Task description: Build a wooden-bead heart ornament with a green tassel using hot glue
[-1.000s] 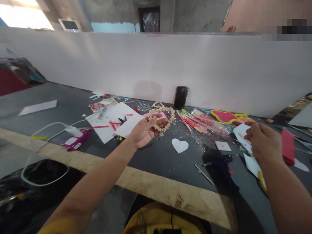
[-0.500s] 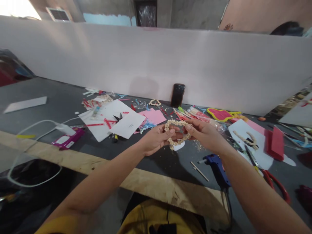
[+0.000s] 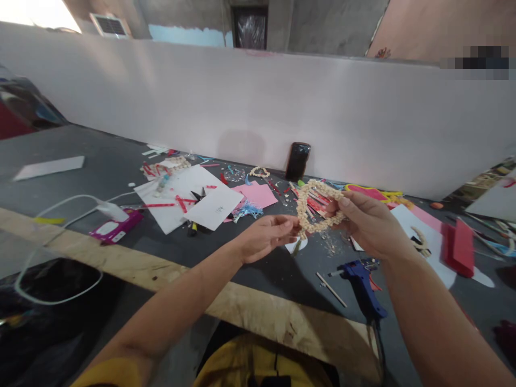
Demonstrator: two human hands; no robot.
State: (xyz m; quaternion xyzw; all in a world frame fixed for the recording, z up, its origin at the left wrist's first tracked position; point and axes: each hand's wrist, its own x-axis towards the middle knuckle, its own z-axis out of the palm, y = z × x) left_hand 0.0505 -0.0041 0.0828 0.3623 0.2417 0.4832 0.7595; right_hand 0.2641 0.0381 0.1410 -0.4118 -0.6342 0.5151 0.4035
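Note:
My right hand [image 3: 368,223] grips the right side of a heart-like ring of small pale pieces [image 3: 302,207], thumb in front, tilted up above the table. My left hand [image 3: 268,236] is at the ring's lower left edge, its thumb and fingers pinched together. Whether those fingertips hold the ring or something tiny on it, I cannot tell. Under the ring lies a small white paper piece [image 3: 296,245]. A blue glue gun [image 3: 363,282] rests on the table below my right hand, beside a thin stick [image 3: 331,290].
A phone [image 3: 298,161] leans against the white partition [image 3: 181,97]. White sheets [image 3: 215,208], pink paper [image 3: 262,196] and red strips lie left of centre. A purple power strip [image 3: 116,226] with a white cable sits further left. Red folded card [image 3: 463,247] lies at right.
The ring has moved up and to the right with my right hand, facing me more fully. My left hand has shifted from the ring's left side to its lower left edge.

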